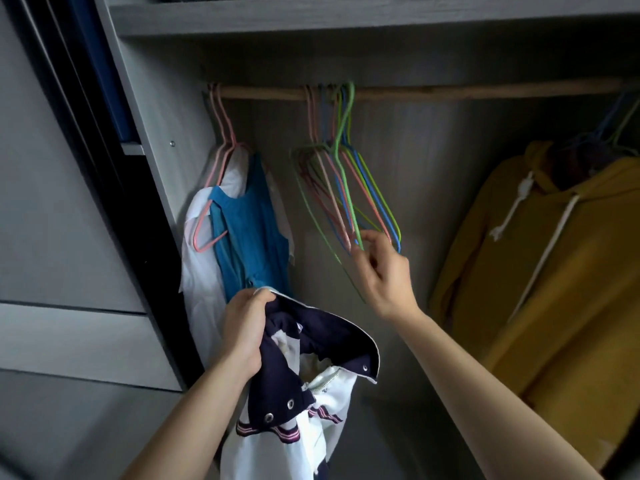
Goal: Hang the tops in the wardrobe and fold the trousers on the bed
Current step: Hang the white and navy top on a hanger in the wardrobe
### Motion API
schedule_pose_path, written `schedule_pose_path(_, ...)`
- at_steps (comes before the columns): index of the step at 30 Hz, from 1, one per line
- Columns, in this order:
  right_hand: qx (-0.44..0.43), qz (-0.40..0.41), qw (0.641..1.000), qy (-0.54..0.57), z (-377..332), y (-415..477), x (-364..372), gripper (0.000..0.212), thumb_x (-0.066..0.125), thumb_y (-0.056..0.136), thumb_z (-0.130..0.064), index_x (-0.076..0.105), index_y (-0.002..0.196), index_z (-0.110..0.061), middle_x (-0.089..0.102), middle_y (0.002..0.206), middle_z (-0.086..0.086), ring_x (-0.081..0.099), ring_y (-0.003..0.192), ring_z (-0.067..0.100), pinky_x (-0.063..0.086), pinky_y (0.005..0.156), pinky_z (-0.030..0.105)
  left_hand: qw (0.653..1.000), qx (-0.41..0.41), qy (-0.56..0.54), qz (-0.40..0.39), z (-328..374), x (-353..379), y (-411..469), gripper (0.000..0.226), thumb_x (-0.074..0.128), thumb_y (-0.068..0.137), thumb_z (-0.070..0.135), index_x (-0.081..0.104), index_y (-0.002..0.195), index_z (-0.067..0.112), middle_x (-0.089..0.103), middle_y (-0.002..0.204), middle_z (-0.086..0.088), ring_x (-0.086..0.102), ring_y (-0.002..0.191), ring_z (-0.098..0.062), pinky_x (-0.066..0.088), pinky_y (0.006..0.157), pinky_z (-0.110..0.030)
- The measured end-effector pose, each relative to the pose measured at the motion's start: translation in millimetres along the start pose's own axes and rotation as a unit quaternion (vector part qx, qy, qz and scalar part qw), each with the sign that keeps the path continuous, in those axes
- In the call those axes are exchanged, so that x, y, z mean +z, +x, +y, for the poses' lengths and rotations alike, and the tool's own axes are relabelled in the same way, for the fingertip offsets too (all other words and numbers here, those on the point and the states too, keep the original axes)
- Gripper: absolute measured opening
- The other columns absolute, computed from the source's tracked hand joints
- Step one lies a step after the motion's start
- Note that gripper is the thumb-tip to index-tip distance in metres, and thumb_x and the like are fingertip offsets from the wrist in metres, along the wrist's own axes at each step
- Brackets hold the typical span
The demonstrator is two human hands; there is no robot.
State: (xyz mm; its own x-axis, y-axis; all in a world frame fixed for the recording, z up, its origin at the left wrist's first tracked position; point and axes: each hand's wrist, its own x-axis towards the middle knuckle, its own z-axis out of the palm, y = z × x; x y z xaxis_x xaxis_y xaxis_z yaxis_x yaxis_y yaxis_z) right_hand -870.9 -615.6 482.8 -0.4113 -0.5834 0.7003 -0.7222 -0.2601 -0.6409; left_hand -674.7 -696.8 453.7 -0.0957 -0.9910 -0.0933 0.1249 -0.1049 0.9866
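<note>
My left hand (244,332) grips a navy and white jacket (311,386) by its collar, low in front of the open wardrobe. Up at a bunch of empty wire hangers (346,188) on the wooden rail (450,92), my right hand (381,271) pinches the lower corner of a green hanger (346,140). The hangers are pink, blue, green and yellow. A blue top (251,230) and a white top (201,268) hang on pink hangers at the rail's left end.
A yellow hoodie (554,258) with white drawstrings hangs at the right of the rail. A grey shelf (346,19) runs above the rail. The wardrobe's grey side panel (152,133) and a dark sliding door edge (86,133) stand at the left.
</note>
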Motion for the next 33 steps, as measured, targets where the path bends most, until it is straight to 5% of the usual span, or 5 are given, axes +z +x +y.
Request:
schedule_pose_path(5, 0.018, -0.013, 0.999, 0.045, 14.9, -67.2, -22.2, 0.029, 0.043, 0.105, -0.043, 0.052, 0.123, -0.022, 0.049, 0.061, 0.003, 0.042, 0.048, 0.025, 0.035, 0.043, 0.042, 0.992, -0.098, -0.062, -0.048, -0.6, -0.3, -1.6, 0.051, 0.071, 0.065, 0.066, 0.064, 0.077, 0.017, 0.065, 0.078, -0.01, 0.063, 0.071, -0.025, 0.052, 0.072, -0.038)
schedule_pose_path(10, 0.055, -0.065, 0.996, 0.015, 21.2, -122.9, -45.6, 0.035, 0.04, 0.104, -0.049, 0.055, 0.125, -0.025, 0.048, 0.06, -0.009, 0.041, 0.047, 0.007, 0.033, 0.044, 0.024, 0.992, -0.09, -0.022, -0.081, -9.0, 13.3, -5.8, 0.098, 0.055, 0.052, 0.095, 0.07, 0.11, 0.018, 0.072, 0.105, -0.004, 0.068, 0.096, -0.023, 0.051, 0.09, -0.037)
schedule_pose_path(15, 0.11, -0.064, 0.992, -0.028, 15.3, -167.8, -71.3, 0.016, 0.045, 0.106, -0.034, 0.058, 0.111, -0.026, 0.051, 0.062, 0.004, 0.046, 0.049, 0.021, 0.038, 0.044, 0.034, 0.994, 0.012, 0.084, -0.067, -45.2, 25.9, -10.4, 0.035, 0.058, 0.093, 0.045, 0.066, 0.08, 0.014, 0.06, 0.077, 0.008, 0.056, 0.071, -0.012, 0.038, 0.06, -0.02)
schedule_pose_path(23, 0.279, -0.072, 0.956, 0.059, -8.7, -173.9, -86.3, 0.044, 0.068, 0.08, -0.063, 0.066, 0.102, -0.025, 0.064, 0.068, -0.002, 0.062, 0.053, 0.018, 0.053, 0.055, 0.031, 0.929, 0.165, 0.239, -0.23, -84.6, 13.6, -63.9, 0.038, 0.055, 0.099, 0.031, 0.04, 0.069, 0.012, 0.035, 0.049, 0.009, 0.03, 0.047, -0.007, 0.029, 0.046, -0.021)
schedule_pose_path(33, 0.332, -0.023, 0.931, 0.152, -32.2, -201.4, -135.2, 0.037, 0.056, 0.091, -0.063, 0.077, 0.097, -0.032, 0.035, 0.051, -0.004, 0.034, 0.047, 0.012, 0.03, 0.043, 0.027, 0.932, 0.07, 0.256, -0.247, -75.7, -5.7, -105.0, 0.044, 0.078, 0.073, 0.012, 0.058, 0.102, 0.039, 0.065, 0.098, 0.008, 0.064, 0.089, -0.008, 0.046, 0.073, -0.019)
